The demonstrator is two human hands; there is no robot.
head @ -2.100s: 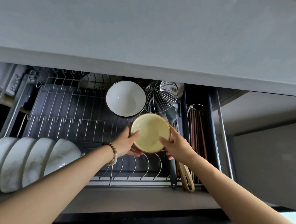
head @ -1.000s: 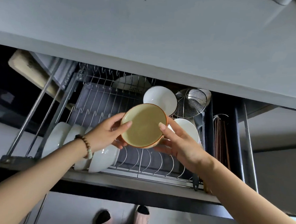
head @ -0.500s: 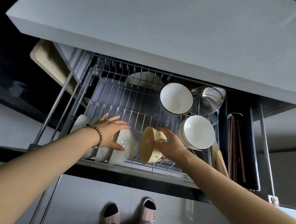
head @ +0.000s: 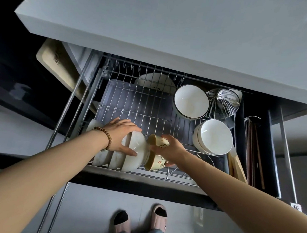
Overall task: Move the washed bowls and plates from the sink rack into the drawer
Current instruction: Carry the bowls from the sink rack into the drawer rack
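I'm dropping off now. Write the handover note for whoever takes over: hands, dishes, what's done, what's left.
Left hand: grips the end white bowl of the row standing on edge at the front left of the drawer rack.
Right hand: grips the yellow bowl, on edge beside that row.
Also in the rack: black-rimmed bowl, stacked white bowls, a plate at the back.
Done: yellow bowl is in the rack, not yet released.
Left: let go of it; the sink rack is out of view, so remaining dishes unknown.
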